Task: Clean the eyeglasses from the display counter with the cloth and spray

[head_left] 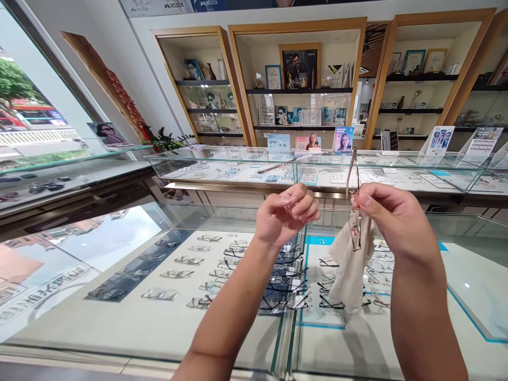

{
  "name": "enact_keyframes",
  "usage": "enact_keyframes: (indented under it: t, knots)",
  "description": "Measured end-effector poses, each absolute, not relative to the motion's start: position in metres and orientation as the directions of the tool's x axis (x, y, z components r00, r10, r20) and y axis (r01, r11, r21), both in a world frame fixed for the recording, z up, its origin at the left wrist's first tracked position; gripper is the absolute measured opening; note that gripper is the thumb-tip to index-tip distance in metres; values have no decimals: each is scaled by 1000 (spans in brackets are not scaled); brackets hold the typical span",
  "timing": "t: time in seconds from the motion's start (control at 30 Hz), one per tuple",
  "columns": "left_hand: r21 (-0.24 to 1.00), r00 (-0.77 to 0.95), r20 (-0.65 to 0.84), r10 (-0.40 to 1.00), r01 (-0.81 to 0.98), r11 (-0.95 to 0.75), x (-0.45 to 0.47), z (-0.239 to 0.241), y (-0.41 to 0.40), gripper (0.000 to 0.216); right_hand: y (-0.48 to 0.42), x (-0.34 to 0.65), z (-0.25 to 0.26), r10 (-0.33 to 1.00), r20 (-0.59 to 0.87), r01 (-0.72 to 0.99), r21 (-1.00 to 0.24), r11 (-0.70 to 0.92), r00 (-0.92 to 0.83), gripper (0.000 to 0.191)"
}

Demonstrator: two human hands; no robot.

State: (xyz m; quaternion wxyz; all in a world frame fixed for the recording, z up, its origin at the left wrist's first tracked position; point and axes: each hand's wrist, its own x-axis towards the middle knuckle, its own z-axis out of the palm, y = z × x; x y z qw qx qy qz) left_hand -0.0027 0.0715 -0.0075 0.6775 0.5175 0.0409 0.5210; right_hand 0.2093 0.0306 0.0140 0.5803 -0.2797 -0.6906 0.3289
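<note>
My right hand (387,211) is raised above a glass display counter (119,328) and pinches a thin metal pair of glasses (352,196) together with a beige cleaning cloth (351,270) that hangs down from the fingers. One temple arm (278,165) of the glasses stretches out to the left, toward my left hand (286,214). My left hand is curled shut just left of the frame, and whether it touches the temple arm is unclear. Under the counter glass lie rows of eyeglass frames (278,280).
A second glass counter (317,169) with small advertising cards stands behind. Wooden wall shelves (297,90) hold pictures, certificates and trophies. A window (27,111) and another glass case are on the left, with a potted plant (166,140) in the corner.
</note>
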Motion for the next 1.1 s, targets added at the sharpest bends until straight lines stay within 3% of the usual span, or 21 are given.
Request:
enact_keyframes:
  t: [0.37,0.7,0.97,1.1]
  knots:
    - [774,558,578,595,-606,-183,2,-7,60,47,27,203,16,738,653,114,-731,673,-173,32]
    - [810,383,577,721,-380,-446,2,-22,73,33,21,197,18,748,620,141,-740,658,-239,30]
    - [829,362,549,753,-350,-436,6,-20,68,28,21,188,18,715,651,202,-687,698,-255,29]
    - [836,306,527,793,-354,-419,6,-18,69,29,22,189,17,693,699,191,-667,720,-176,26]
